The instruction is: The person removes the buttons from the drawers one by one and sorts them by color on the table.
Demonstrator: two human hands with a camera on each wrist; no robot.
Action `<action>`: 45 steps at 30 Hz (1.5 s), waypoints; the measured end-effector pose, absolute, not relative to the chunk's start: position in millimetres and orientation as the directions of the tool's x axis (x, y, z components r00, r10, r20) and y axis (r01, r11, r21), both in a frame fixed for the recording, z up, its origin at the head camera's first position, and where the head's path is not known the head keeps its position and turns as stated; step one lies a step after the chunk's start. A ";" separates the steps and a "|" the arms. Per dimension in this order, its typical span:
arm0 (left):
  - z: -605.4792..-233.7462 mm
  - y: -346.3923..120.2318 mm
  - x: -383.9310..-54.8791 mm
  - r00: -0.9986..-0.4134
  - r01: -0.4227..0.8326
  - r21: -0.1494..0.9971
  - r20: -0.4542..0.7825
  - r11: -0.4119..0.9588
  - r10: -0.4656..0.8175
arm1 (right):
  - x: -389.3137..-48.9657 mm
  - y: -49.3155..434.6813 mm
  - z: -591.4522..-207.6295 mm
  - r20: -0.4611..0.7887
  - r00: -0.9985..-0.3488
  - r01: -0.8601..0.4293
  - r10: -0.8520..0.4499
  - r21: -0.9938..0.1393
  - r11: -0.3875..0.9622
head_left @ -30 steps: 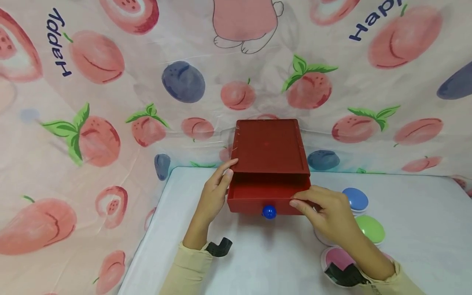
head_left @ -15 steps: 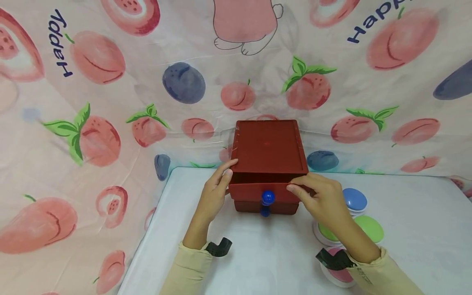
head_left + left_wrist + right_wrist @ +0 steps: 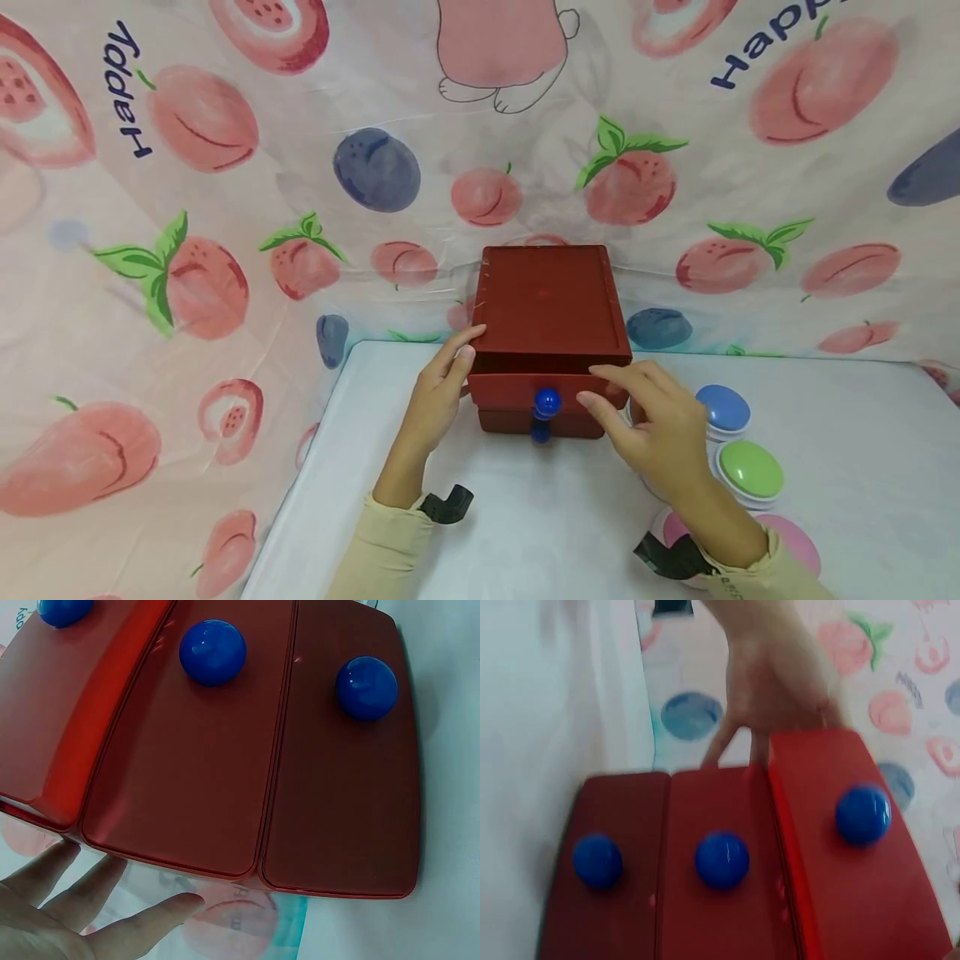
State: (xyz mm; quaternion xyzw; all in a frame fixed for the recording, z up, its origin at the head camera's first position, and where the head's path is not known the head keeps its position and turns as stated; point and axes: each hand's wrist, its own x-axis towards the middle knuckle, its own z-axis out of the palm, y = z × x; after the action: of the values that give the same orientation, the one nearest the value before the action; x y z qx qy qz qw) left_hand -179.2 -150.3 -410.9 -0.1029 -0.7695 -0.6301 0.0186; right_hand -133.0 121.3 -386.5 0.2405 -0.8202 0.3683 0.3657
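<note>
A dark red cabinet of three stacked drawers [image 3: 551, 300] stands against the patterned backdrop, each drawer with a round blue knob [image 3: 213, 652]. Its top drawer [image 3: 506, 389] juts out partway, past the two lower drawers. My left hand [image 3: 437, 392] rests along the cabinet's left side, fingers extended, one fingertip over the top edge. The right wrist view also catches this left hand [image 3: 776, 686] beside the cabinet. My right hand [image 3: 663, 429] hovers by the right end of the top drawer's front, thumb and forefinger spread apart, holding nothing. The drawer's inside is mostly hidden beneath the cabinet top.
On the white table, right of the cabinet, are domed discs with white rims: blue [image 3: 723, 407], green [image 3: 752, 468] and pink [image 3: 791, 542]. My right forearm partly covers others. A fruit-print sheet [image 3: 300, 100] rises behind and at left.
The top drawer has slid inward from farther out, uncovering the lower drawer fronts. My right hand has let go of its front edge and spread its fingers. The left hand stays put.
</note>
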 end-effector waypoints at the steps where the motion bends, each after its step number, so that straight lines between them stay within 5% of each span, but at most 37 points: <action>1: -410.2 -150.1 -178.8 -0.978 0.182 0.965 0.158 0.187 0.133 | -130.5 118.7 -386.9 0.772 -0.617 -0.673 -0.154 -0.416 0.612; 6: -408.2 -149.5 -177.9 -0.980 0.177 0.965 0.155 0.194 0.127 | -124.6 105.8 -391.7 0.673 -0.677 -0.668 -0.298 -0.392 0.633; 14: -408.8 -148.9 -178.1 -0.979 0.178 0.966 0.155 0.187 0.134 | -130.0 97.7 -399.5 0.585 -0.761 -0.617 -0.281 -0.518 0.593; 45: -408.9 -149.8 -177.8 -0.975 0.199 0.961 0.174 0.194 0.136 | -155.6 91.1 -397.0 0.486 -0.849 -0.502 -0.205 -0.624 0.599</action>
State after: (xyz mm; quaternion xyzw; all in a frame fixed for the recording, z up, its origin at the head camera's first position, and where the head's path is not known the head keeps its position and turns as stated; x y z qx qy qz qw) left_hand -177.8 -149.8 -408.9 -0.1085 -0.7721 -0.6256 0.0250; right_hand -155.6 91.1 -397.0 0.2020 -0.8746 0.3998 0.1858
